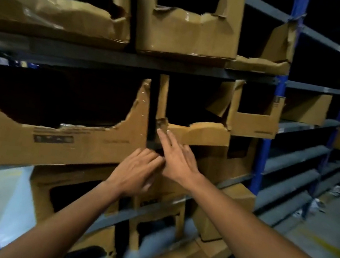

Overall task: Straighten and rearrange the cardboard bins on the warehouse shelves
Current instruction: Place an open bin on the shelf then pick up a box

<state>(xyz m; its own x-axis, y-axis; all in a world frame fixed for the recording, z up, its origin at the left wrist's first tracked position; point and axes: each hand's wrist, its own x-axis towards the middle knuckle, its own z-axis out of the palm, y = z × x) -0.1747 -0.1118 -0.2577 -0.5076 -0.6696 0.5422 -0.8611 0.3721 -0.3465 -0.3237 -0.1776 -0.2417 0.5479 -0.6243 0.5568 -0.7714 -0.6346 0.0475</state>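
**Hands at mid-shelf bins**

Centre frame: right hand (178, 159), fingers straight, presses the torn bin (199, 134). Left hand (137, 171), fingers bent, rests on the wide bin (54, 143) at left; grip cannot be told. Bin interiors too dark to read

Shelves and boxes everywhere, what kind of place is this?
Most likely a warehouse or stockroom. Long metal shelves on blue posts run off down the aisle, row upon row of worn cardboard bins sit on them, and the floor is bare concrete.
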